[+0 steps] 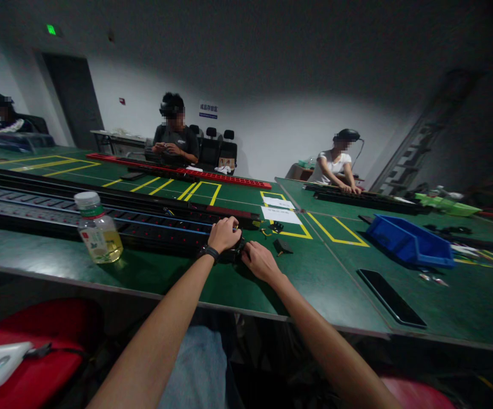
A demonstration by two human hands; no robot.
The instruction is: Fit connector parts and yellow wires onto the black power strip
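Spanning the foreground, a green counter (327, 284) carries a long black rail (165, 233). At the rail's right end, the left hand (224, 234) curls over the top and the right hand (258, 259) bends in close; in this dimness I cannot tell whether either grips. A black block (283, 246) lies near the right hand.

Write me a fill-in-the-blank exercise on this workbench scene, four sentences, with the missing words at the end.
1. The left grip and right grip are at one end of a long rail assembly whose body is mostly ____ in colour.
2. A dark wristband circles the camera wearer's ____ wrist.
3. The drink bottle in front of the rail assembly has a cap coloured ____.
4. The open parts bin beyond the smartphone is coloured ____.

Missing words: black; left; white; blue.
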